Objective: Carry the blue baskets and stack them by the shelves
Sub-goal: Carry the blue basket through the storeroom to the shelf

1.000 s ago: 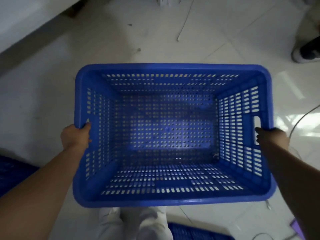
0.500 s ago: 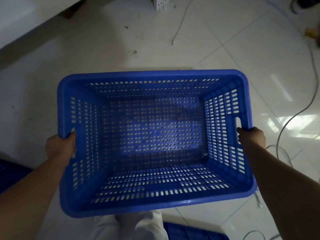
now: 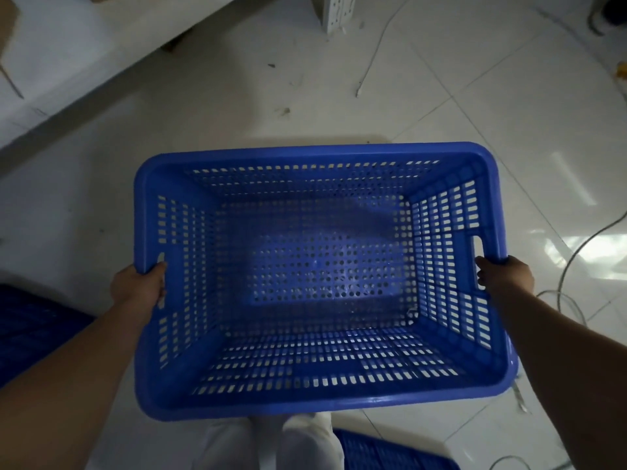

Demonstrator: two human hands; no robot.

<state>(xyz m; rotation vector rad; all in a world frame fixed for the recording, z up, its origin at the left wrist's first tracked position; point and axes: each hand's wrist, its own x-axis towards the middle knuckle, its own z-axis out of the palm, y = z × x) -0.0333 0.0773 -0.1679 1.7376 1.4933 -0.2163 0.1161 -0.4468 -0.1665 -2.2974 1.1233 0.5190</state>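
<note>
Three blue baskets show: one held basket [image 3: 319, 405] gripped by two hands, the left hand [image 3: 139, 286] and right hand [image 3: 505, 276], a second basket [image 3: 30, 320] at lower left, and a third basket [image 3: 383, 452] at the bottom edge.

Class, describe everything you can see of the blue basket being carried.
The blue basket is a rectangular plastic crate with rounded corners, slotted walls, a perforated floor and a thick rim. It is empty, open side up, held above the tiled floor. The left hand and right hand grip the handle slots in its short sides.
</note>
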